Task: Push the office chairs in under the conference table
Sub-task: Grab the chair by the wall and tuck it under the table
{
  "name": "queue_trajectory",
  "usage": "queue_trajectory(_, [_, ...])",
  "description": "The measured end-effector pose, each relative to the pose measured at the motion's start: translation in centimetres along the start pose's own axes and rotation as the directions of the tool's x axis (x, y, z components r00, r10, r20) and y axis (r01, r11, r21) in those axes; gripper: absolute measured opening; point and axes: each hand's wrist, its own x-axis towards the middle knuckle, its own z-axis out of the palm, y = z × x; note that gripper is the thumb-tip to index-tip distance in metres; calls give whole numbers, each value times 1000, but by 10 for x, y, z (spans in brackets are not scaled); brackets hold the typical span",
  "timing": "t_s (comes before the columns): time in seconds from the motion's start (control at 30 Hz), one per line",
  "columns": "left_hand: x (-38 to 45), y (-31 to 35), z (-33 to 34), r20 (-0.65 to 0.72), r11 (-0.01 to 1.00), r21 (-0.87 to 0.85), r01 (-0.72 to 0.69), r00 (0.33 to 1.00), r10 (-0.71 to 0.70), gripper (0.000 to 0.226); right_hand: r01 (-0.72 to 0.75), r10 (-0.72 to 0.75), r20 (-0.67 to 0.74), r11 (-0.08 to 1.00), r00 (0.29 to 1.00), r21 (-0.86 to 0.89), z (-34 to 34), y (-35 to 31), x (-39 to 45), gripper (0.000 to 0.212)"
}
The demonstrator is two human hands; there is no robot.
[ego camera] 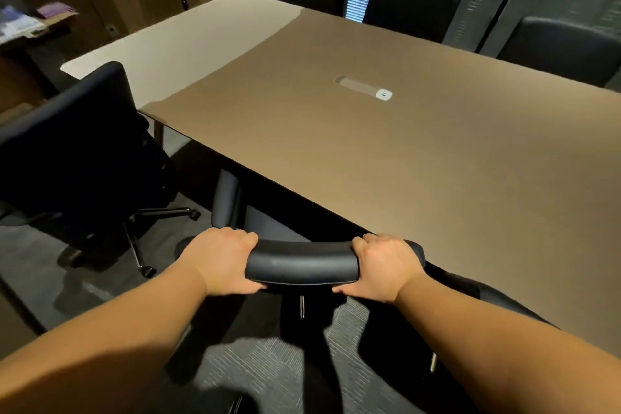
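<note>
A black office chair's backrest top (302,262) sits right in front of me at the near edge of the brown conference table (420,161). My left hand (223,260) grips the left end of that backrest, fingers curled over the top. My right hand (383,267) grips the right end the same way. The seat is hidden below the backrest and the tabletop; one armrest (225,200) shows just under the table edge. A second black office chair (77,151) stands to the left, turned away from the table and pulled out from it.
Three dark chairs (411,7) line the far side of the table. A cable slot with a white socket (383,94) sits mid-table. A side desk with papers (20,27) is at the far left. The left chair's wheeled base (148,245) spreads over grey carpet.
</note>
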Motion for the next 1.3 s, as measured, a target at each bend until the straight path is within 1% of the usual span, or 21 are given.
queue_trajectory(0.03, [4,-6,0,3,1000,-2,-22,1000,22,75,-22,22,-1,1000,1000,4,0,-4,2,85])
queue_trajectory(0.13, [17,-25,-2,-9,995,-16,-101,995,101,67,-96,96,-5,995,995,20,-2,-17,6,87])
queue_trajectory(0.27, [29,-44,-5,-16,980,10,-201,979,201,64,-171,171,4,985,985,12,-3,-35,5,87])
queue_trajectory(0.4, [38,-60,-6,-7,961,23,-275,961,275,63,-242,242,4,970,970,37,1,-56,1,88])
queue_trajectory(0.5, [49,-62,-7,-23,948,24,-317,948,317,62,-280,281,0,959,960,34,1,-55,1,88])
queue_trajectory(0.6, [59,-57,-9,-50,944,24,-328,943,329,62,-294,295,-4,955,956,33,1,-47,1,87])
queue_trajectory(0.77, [71,-45,-10,-72,949,51,-311,947,314,66,-253,253,3,967,967,36,1,-23,7,87])
queue_trajectory(0.9, [82,-42,-11,-52,955,38,-294,954,295,68,-242,242,6,970,970,31,0,-10,11,89])
queue_trajectory(0.97, [89,-47,-13,-45,953,46,-299,952,301,69,-257,257,1,965,966,42,-1,-12,14,88])
queue_trajectory(1.03, [93,-54,-13,-66,947,51,-316,945,319,70,-271,271,0,962,963,38,-1,-17,19,88])
queue_trajectory(1.17, [107,-73,-13,-86,930,57,-363,926,367,66,-307,307,4,951,952,41,-5,-27,32,86])
queue_trajectory(1.3, [124,-94,-13,-29,923,84,-374,925,378,69,-358,358,11,933,934,43,-10,-40,47,86])
